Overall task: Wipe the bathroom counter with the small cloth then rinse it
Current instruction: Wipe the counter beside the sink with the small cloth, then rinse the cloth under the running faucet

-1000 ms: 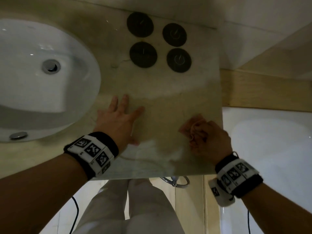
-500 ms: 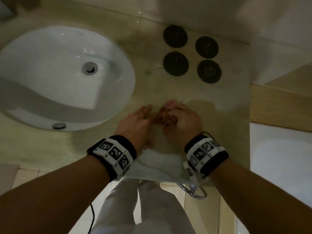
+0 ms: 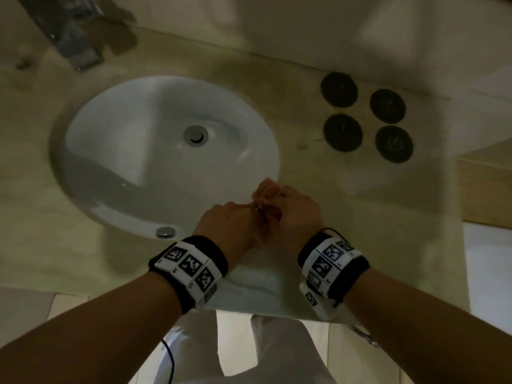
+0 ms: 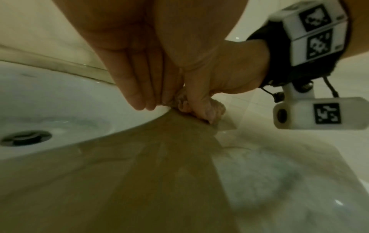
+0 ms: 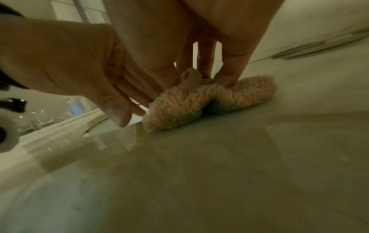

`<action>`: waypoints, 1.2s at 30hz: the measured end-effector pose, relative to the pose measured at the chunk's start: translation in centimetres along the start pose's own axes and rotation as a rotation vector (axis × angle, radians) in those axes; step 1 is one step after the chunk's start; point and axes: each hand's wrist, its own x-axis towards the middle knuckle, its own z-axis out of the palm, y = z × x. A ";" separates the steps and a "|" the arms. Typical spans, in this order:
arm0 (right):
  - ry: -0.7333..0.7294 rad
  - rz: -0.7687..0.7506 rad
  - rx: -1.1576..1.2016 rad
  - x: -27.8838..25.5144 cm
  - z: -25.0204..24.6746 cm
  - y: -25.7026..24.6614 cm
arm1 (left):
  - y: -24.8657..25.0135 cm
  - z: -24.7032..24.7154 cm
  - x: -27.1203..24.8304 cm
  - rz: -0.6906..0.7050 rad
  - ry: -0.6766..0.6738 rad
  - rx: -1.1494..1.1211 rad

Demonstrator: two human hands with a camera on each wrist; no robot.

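Observation:
The small cloth (image 5: pixel 201 107) is pink and fluffy. It lies bunched on the beige counter (image 3: pixel 346 206) at the right front rim of the white sink (image 3: pixel 133 167). My right hand (image 3: pixel 297 212) grips it from above, with fingers (image 5: pixel 229 74) pressed into the pile. My left hand (image 3: pixel 230 225) is close against it on the sink side. Its straight fingers (image 4: pixel 139 94) point down and touch the cloth's edge (image 4: pixel 175 100) over the rim. Both hands hide most of the cloth (image 3: pixel 266 189) in the head view.
A metal faucet (image 3: pixel 72 42) stands at the back left behind the basin, and the drain (image 3: pixel 196 134) is in the middle. Several black round discs (image 3: pixel 342 134) lie at the back right. A wooden ledge (image 3: pixel 484 189) borders the counter's right end. The front edge is just under my wrists.
My right hand has slid the cloth left across the counter to the sink rim. My left hand has left its flat rest on the counter and closed in against the cloth.

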 end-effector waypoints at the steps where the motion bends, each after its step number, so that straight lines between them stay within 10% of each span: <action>1: -0.028 0.003 -0.006 -0.5 0.2 -0.4 | -0.6 -0.1 -0.2 -0.001 -0.013 -0.034; 8: -0.011 -0.011 0.090 3.7 2.3 -8.8 | -11.3 -3.6 -2.2 -0.007 0.100 -0.263; 18: -0.051 -0.045 0.482 13.9 3.2 -15.6 | -19.0 -5.2 -0.2 -0.253 0.274 -1.304; 24: -0.306 -0.215 0.420 20.3 1.9 -18.0 | -22.1 -6.1 0.9 -0.419 0.393 -1.308; 36: -0.142 -0.318 0.415 29.0 -1.5 -23.7 | -24.0 -8.2 4.2 -0.482 0.612 -1.250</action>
